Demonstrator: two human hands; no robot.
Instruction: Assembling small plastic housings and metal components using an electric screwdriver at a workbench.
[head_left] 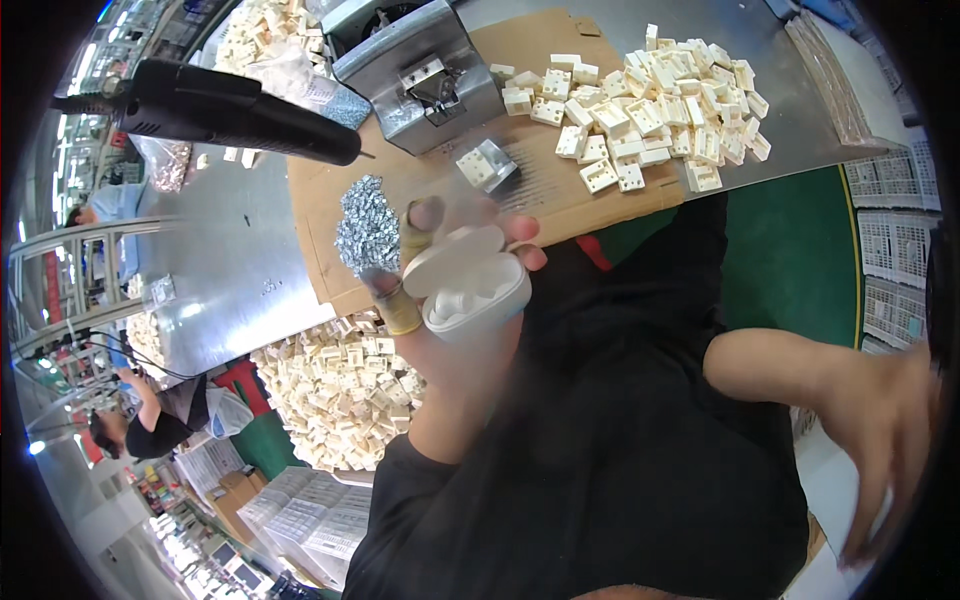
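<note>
My left hand (455, 350) holds a white earbud case (480, 305) with its lid (455, 255) flipped up. A white earbud shape (455, 302) shows inside, slightly blurred. Yellowish finger covers (400, 312) sit on some of the left fingers. At the far right my right hand (885, 420) is lifted beside my body, fingers pointing down and smeared by motion; whether anything is between them I cannot make out. Beyond the left hand a cream plastic block in a small metal holder (487, 166) rests on the cardboard (545, 215), near a pile of small silvery metal parts (367, 228).
A black power screwdriver (235, 110) hangs at upper left. The metal fixture (425, 80) stands at the back. Cream plastic blocks lie in a pile (640, 110) at right and a heap (340, 390) at lower left. White crates (895, 240) are stacked at right; another person (165, 415) is at left.
</note>
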